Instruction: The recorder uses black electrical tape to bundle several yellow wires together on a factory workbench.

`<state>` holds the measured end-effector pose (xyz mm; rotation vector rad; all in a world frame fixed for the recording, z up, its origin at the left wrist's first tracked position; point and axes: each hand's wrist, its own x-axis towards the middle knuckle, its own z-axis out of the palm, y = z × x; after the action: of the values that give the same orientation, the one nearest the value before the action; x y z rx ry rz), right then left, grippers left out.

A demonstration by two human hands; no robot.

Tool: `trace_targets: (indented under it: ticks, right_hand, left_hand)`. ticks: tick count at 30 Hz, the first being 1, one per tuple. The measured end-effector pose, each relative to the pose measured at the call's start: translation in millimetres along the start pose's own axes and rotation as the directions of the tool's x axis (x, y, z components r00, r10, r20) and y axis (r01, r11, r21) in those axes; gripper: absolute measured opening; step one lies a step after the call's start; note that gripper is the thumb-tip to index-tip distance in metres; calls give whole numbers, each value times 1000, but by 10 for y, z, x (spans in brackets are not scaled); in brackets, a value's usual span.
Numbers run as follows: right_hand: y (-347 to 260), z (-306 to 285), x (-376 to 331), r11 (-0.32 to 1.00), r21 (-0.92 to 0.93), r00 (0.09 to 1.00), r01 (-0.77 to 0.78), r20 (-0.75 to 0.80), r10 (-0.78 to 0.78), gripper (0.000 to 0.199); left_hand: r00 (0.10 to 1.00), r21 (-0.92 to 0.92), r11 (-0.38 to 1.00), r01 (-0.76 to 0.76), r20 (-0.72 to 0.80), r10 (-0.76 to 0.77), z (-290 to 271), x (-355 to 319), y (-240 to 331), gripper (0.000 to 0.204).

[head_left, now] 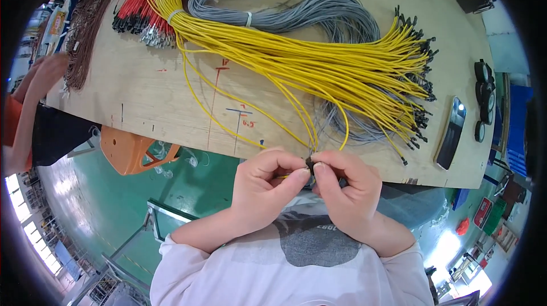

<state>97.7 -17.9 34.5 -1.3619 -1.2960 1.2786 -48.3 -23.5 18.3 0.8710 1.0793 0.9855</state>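
At the front edge of the wooden table, my left hand (270, 183) and my right hand (348, 183) meet, thumbs and forefingers pinched together. Between the fingertips sits a small black connector (310, 163), mostly covered by them; both hands grip it. Several yellow wires run from the fingers up to a large yellow cable bundle (285, 61), tied with a white band. Black ends (419, 78) fan out at the bundle's right side. Thin grey wires lie just beyond my fingertips.
A grey cable bundle (290, 20) and red wires with black tips (145, 18) lie behind. To the right are a phone (452, 133) and black tape rolls (484, 98). At left, another person's arm (43, 78) reaches towards brown cables (85, 38). An orange stool (128, 149) stands below the table.
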Motion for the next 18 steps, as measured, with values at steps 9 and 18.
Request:
trace_targets:
  ticks: [9,18]
  right_hand:
    - [-121,-51,108,991,-85,990,-106,79,113,22]
    - [-300,-312,509,628,-568,831,532,494,-257,19]
  left_hand:
    - [998,-33,999,-17,-66,15,39,39,56,4]
    - [999,111,993,-34,-24,37,-137,86,214,6]
